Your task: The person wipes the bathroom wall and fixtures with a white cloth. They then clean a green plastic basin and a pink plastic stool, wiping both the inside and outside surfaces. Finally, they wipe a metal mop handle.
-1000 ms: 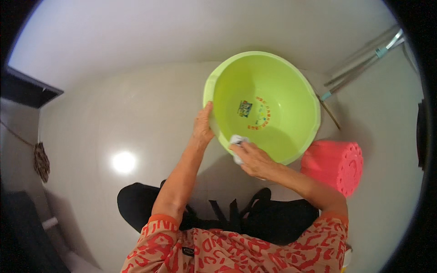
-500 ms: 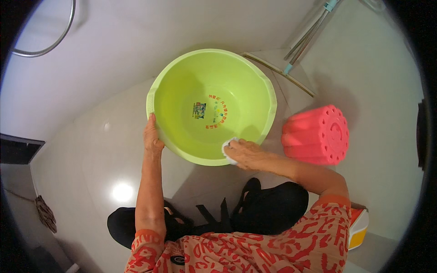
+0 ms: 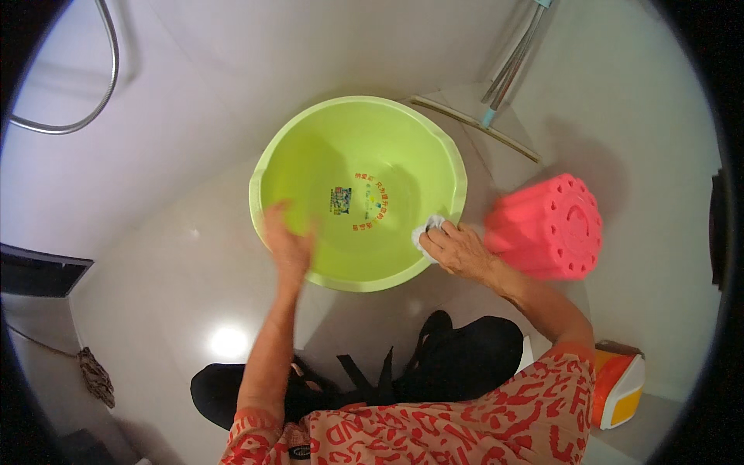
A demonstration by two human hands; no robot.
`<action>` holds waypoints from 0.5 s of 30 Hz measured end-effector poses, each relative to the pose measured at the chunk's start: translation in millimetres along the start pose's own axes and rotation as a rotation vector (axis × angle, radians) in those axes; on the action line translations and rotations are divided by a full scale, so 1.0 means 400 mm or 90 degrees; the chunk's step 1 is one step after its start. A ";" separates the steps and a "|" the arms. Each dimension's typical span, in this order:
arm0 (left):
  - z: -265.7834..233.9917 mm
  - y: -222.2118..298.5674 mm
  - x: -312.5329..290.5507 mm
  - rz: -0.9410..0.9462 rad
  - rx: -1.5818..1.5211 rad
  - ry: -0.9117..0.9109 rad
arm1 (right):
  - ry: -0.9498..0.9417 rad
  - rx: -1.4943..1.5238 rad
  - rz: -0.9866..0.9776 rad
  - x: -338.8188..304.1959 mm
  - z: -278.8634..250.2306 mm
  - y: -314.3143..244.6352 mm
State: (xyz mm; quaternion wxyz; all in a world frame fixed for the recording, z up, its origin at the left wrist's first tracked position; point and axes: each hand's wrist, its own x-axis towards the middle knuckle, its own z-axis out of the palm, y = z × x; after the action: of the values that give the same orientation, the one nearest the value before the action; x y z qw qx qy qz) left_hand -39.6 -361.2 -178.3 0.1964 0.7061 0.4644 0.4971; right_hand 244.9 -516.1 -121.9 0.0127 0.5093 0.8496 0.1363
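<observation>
A big light-green plastic basin [image 3: 364,284] stands on the floor in front of me, its inside facing up, with a printed label and lettering on its bottom. My right hand [image 3: 463,252] is closed on a bunched white cloth [image 3: 428,232], which lies against the basin's right front rim. Over the left front rim is my left hand [image 3: 288,246], blurred by motion. Its thumb and fingers look spread and nothing shows in them; whether they touch the basin I cannot tell.
To the right of the basin a pink fluted plastic stool or bucket [image 3: 542,226] lies tipped. A floor squeegee [image 3: 477,128] leans at the back right. An orange and white box-shaped thing [image 3: 618,387] is near my right elbow. A metal hose [image 3: 108,77] hangs at the upper left.
My left hand has let go of the basin's left rim and moved right, over the front left rim. With the cloth, my right hand has slid right and up along the rim.
</observation>
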 end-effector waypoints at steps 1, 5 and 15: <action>0.029 0.099 -0.033 -0.033 -0.042 -0.197 | 0.002 0.000 0.007 -0.008 0.010 0.002; 0.069 0.283 -0.150 0.273 0.176 -0.332 | 0.062 0.023 -0.002 0.038 -0.040 0.005; -0.043 0.280 0.007 0.049 0.130 -0.339 | 0.467 0.400 0.338 0.132 -0.264 0.060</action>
State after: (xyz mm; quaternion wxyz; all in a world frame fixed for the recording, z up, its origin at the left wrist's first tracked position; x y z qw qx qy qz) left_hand -3.1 -417.0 -86.8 0.2205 0.8449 0.4170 0.2523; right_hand 223.4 -482.6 -8.2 -0.4718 0.6043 0.6406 0.0433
